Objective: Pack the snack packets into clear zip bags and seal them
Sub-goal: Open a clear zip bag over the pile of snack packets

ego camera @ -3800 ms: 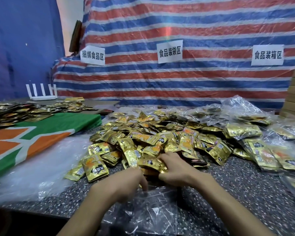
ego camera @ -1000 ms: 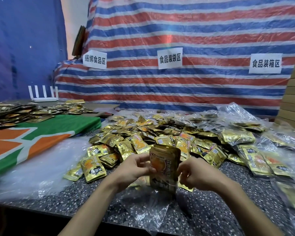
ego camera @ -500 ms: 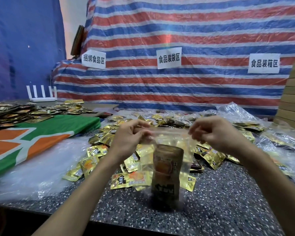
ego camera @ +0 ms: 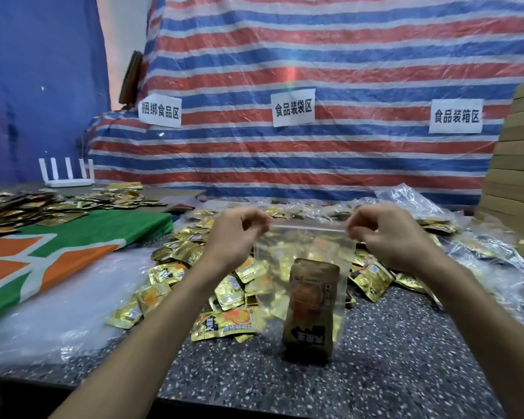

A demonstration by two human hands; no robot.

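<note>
The left hand (ego camera: pixel 233 237) pinches the top left corner of the clear zip bag (ego camera: pixel 304 246) between thumb and curled fingers. The right hand (ego camera: pixel 387 237) pinches the top right corner in the same way. Between them the mouth of the bag is pulled into a straight, tight line.

I think this grip is chosen for sealing: when the strip is stretched, its two sides lie one on the other and can be pressed together. Whether the zip is already closed, I cannot tell.

The bag hangs upright over the speckled surface (ego camera: pixel 390 358). The stack of snack packets (ego camera: pixel 312 309) stands in its bottom part, well below the mouth. Its weight seems to keep the film straight and the seal free. I cannot tell if the bottom touches the surface.

The pile of loose packets (ego camera: pixel 191 252) lies just behind the bag, probably so that the next portion is near. The filled bags (ego camera: pixel 481 255) lie at the right side, apart from the loose ones, so I judge that finished work is put there.
</note>
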